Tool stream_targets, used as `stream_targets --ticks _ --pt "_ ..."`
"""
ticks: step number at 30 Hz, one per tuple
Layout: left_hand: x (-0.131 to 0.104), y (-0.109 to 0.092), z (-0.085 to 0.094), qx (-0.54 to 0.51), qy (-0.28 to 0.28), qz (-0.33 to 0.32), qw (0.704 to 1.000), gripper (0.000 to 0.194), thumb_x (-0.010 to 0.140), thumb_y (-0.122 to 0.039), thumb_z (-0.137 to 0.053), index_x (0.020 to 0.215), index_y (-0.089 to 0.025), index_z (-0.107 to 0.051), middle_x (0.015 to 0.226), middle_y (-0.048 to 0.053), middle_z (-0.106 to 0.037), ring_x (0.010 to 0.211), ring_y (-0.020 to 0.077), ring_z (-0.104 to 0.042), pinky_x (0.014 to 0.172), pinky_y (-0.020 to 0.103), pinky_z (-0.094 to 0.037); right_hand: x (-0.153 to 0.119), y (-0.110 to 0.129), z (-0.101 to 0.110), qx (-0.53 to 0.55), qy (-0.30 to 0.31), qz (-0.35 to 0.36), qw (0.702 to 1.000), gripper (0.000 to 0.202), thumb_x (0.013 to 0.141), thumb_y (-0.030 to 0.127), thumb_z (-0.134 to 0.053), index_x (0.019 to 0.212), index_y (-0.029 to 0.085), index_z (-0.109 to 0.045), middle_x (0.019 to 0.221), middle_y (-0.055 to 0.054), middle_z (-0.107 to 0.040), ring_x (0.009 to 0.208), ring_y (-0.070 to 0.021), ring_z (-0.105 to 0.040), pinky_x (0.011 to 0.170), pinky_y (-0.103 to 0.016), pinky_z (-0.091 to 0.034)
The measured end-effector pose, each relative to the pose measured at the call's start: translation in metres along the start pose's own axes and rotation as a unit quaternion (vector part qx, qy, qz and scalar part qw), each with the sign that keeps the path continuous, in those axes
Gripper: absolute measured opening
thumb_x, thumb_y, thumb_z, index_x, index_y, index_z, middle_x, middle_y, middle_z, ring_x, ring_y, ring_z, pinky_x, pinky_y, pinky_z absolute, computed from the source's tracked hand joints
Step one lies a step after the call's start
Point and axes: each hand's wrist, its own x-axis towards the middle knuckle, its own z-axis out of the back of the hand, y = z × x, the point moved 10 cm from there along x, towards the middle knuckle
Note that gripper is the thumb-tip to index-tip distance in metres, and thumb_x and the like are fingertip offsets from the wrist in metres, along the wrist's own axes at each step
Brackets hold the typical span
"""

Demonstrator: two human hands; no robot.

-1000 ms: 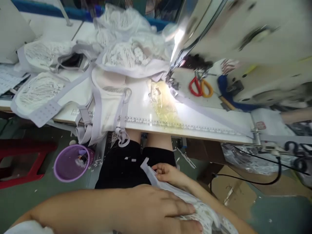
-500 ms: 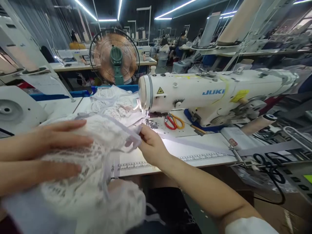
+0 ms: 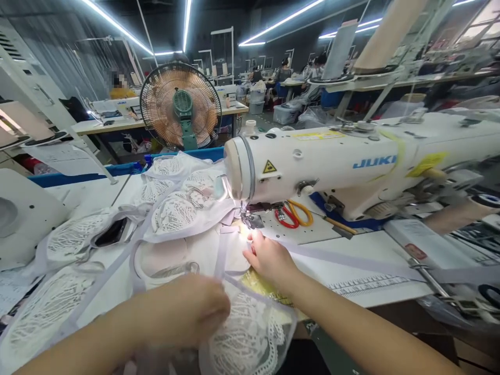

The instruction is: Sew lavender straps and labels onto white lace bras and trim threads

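I sit at a white JUKI sewing machine (image 3: 332,166). My right hand (image 3: 269,258) pinches the end of a white strap at the needle and presser foot (image 3: 250,221). My left hand (image 3: 191,307) is closed on the white lace garment piece (image 3: 242,338) that hangs over the table's front edge. A grey-white elastic band (image 3: 351,260) runs from the right across the table toward the needle. Several finished lace pieces (image 3: 172,213) lie chained together to the left of the machine.
Red and yellow scissors (image 3: 292,214) lie under the machine arm. A copper-coloured fan (image 3: 180,107) stands behind the table. A ruler strip (image 3: 371,284) runs along the table front. Other workstations and a person sit far back. A white machine part (image 3: 19,219) is at left.
The view rose from my lap to the table. Both hands lifted the lace piece from my lap onto the table, and my right hand moved its strap end up to the needle.
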Motion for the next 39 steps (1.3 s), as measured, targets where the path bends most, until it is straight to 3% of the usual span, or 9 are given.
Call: stream_targets --ticks 2,5,9,16,22,28,32,36,39 --pt "0.027 0.017 -0.003 0.007 -0.009 0.039 0.999 0.022 0.083 -0.014 -0.039 0.074 -0.018 -0.059 0.073 0.002 -0.061 0.065 0.0142 -0.059 0.06 0.023 -0.049 0.001 -0.001 -0.002 -0.015 0.009 -0.004 1.0 0.03 0.085 0.024 -0.053 0.111 0.011 -0.047 0.073 -0.005 -0.063 0.066 -0.0213 -0.061 0.053 -0.026 -0.032" --pt "0.056 0.047 -0.016 0.052 -0.051 0.094 0.993 0.011 0.082 -0.019 -0.049 0.082 -0.012 -0.058 0.095 0.011 -0.061 0.083 0.0208 -0.06 0.072 0.031 -0.051 -0.001 -0.001 -0.004 -0.046 0.005 0.019 0.999 0.044 0.085 0.024 -0.051 0.126 0.011 -0.04 0.075 -0.006 -0.064 0.065 -0.0213 -0.06 0.053 -0.026 -0.032" --pt "0.062 0.067 -0.038 0.119 -0.094 0.086 0.985 0.045 0.078 -0.035 -0.062 0.108 -0.002 -0.054 0.12 0.023 -0.052 0.118 0.0355 -0.045 0.097 0.045 -0.041 -0.011 0.004 0.0 -0.099 -0.025 0.104 0.989 0.034 0.088 0.022 -0.042 0.121 0.024 -0.051 0.072 -0.002 -0.061 0.064 -0.0186 -0.058 0.05 -0.026 -0.028" --pt "0.064 0.079 -0.04 0.135 -0.117 0.076 0.981 0.059 0.081 -0.05 -0.056 0.121 -0.007 -0.048 0.132 0.02 -0.047 0.125 0.0392 -0.037 0.099 0.052 -0.038 -0.013 -0.002 -0.002 -0.128 -0.02 0.112 0.985 0.023 0.088 0.024 -0.04 0.095 0.021 -0.063 0.064 -0.002 -0.056 0.056 -0.0159 -0.051 0.047 -0.026 -0.022" --pt "0.081 0.074 -0.042 0.123 -0.12 -0.03 0.985 0.054 0.088 -0.048 -0.044 0.121 -0.005 -0.049 0.134 0.021 -0.046 0.127 0.0363 -0.037 0.101 0.049 -0.038 -0.014 0.005 0.0 -0.176 0.009 0.098 0.98 0.022 0.089 0.028 -0.045 0.086 0.019 -0.064 0.071 -0.006 -0.061 0.063 -0.0194 -0.056 0.049 -0.028 -0.027" --pt "0.083 0.071 -0.033 0.097 -0.147 -0.047 0.983 0.05 0.086 -0.047 -0.048 0.116 -0.007 -0.052 0.129 0.023 -0.047 0.123 0.0333 -0.042 0.099 0.045 -0.041 -0.015 0.045 0.006 -0.206 -0.033 0.305 0.929 0.024 0.085 0.019 -0.047 0.096 0.011 -0.066 0.126 -0.016 -0.055 0.11 -0.0277 -0.051 0.079 -0.036 -0.04" --pt "0.081 0.072 -0.024 0.041 -0.177 -0.022 0.983 0.044 0.083 -0.038 -0.055 0.115 -0.009 -0.05 0.117 0.019 -0.053 0.109 0.0272 -0.051 0.09 0.04 -0.047 -0.007 0.04 0.006 -0.187 -0.025 0.316 0.93 0.031 0.082 0.023 -0.048 0.104 0.008 -0.063 0.125 -0.017 -0.055 0.122 -0.0279 -0.042 0.095 -0.04 -0.034" --pt "0.067 0.067 -0.012 0.011 -0.195 0.106 0.975 0.031 0.083 -0.022 -0.05 0.113 -0.012 -0.05 0.114 0.015 -0.056 0.108 0.0245 -0.052 0.091 0.038 -0.045 -0.008 0.044 0.008 -0.207 -0.031 0.325 0.922 0.03 0.081 0.023 -0.047 0.1 0.008 -0.065 0.12 -0.018 -0.058 0.121 -0.0288 -0.043 0.1 -0.043 -0.03" --pt "0.025 0.055 -0.024 0.022 -0.098 0.292 0.951 0.023 0.087 -0.026 -0.039 0.093 -0.015 -0.058 0.091 0.011 -0.063 0.083 0.0254 -0.059 0.073 0.04 -0.049 -0.011 0.052 0.003 -0.247 -0.008 0.343 0.906 0.029 0.082 0.027 -0.048 0.09 0.008 -0.068 0.103 -0.018 -0.065 0.118 -0.0337 -0.045 0.102 -0.047 -0.027"
